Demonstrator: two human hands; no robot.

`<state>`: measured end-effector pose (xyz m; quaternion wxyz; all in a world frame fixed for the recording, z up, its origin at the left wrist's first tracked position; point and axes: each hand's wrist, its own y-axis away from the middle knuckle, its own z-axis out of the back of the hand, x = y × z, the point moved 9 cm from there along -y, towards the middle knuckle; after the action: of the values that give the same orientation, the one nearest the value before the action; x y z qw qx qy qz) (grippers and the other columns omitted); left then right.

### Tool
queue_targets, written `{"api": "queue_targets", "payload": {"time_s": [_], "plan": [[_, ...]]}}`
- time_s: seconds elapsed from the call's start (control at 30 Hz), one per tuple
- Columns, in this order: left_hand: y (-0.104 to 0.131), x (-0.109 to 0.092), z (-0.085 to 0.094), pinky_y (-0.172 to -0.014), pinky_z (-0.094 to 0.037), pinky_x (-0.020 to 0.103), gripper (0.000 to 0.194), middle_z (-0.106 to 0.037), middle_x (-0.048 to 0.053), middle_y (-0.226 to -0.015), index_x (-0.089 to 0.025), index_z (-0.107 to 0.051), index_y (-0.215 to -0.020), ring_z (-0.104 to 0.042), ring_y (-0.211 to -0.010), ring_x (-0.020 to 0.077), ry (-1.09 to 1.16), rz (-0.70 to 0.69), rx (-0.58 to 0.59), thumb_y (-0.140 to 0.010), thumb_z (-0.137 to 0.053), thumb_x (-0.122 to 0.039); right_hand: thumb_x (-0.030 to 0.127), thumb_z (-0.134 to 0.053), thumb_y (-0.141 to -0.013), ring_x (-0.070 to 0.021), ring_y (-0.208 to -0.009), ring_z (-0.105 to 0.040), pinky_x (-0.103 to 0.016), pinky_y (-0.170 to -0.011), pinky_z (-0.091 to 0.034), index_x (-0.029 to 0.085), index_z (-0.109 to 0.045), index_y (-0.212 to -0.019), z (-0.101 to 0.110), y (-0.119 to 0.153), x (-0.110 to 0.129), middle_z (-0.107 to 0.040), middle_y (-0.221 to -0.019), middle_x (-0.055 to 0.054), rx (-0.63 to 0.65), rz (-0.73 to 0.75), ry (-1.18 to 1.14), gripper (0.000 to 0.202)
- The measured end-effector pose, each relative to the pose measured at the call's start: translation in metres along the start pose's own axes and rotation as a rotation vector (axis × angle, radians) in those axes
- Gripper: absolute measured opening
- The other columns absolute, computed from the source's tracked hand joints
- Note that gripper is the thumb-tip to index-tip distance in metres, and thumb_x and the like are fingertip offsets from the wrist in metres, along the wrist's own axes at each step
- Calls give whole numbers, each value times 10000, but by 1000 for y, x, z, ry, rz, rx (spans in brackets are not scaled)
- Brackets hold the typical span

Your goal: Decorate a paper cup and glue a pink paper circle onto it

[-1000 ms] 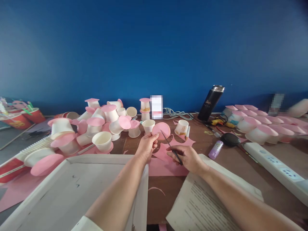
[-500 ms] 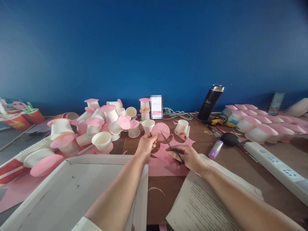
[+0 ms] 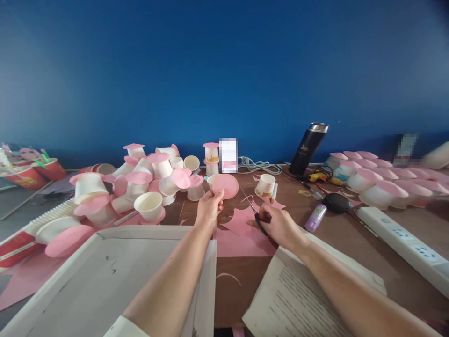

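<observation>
Soft light pales the blue wall [image 3: 224, 84] at the frame's left, the upper-right corner falls dark, and wide-angle distortion stretches slightly blurred pink-topped cups [image 3: 416, 188] at right.

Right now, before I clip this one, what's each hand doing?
Left hand: closed, holding the pink disc by its edge.
Right hand: closed around the scissors.

Pink disc [image 3: 227, 185] (scissors [image 3: 258, 220] just beside)

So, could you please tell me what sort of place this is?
Probably a craft workspace: scissors in the right hand, a pink disc in the left hand, paper cups capped with pink discs.
</observation>
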<state>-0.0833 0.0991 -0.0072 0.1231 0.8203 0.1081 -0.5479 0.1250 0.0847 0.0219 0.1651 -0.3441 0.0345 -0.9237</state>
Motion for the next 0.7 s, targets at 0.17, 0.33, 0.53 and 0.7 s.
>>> {"api": "queue_targets", "payload": {"time_s": [0.17, 0.33, 0.53, 0.7], "plan": [[4, 3, -6, -434, -279, 162, 314, -452, -51, -536, -154, -520, -653, -366, -436, 24, -45, 46, 38, -623, -751, -365, 418, -624, -736, -122, -538, -486, -234, -516, -306, 231, -502, -697, -1, -1, -7, -595, -624, 41, 31, -63, 142, 227], [6, 6, -12, -434, -275, 165, 304, -465, -40, -542, -139, -547, -672, -370, -444, 29, -109, 94, 87, -620, -747, -362, 383, -634, -716, -123, -531, -497, -232, -518, -315, 223, -526, -703, -4, 2, -1, -605, -611, 30, 96, -66, 105, 193], [8, 7, -16, -426, -263, 173, 302, -462, -37, -540, -140, -548, -654, -370, -444, 35, -134, 109, 133, -612, -744, -365, 356, -649, -699, -132, -561, -547, -237, -547, -352, 213, -577, -709, -5, 2, 1, -660, -667, 11, 127, -46, 56, 161], [8, 5, -17, -440, -268, 168, 291, -471, -33, -552, -136, -555, -681, -378, -456, 34, -137, 95, 139, -631, -730, -363, 358, -626, -723, -155, -639, -593, -254, -601, -397, 204, -633, -788, -3, 0, 2, -689, -748, -9, 168, -29, -1, 168]]}}
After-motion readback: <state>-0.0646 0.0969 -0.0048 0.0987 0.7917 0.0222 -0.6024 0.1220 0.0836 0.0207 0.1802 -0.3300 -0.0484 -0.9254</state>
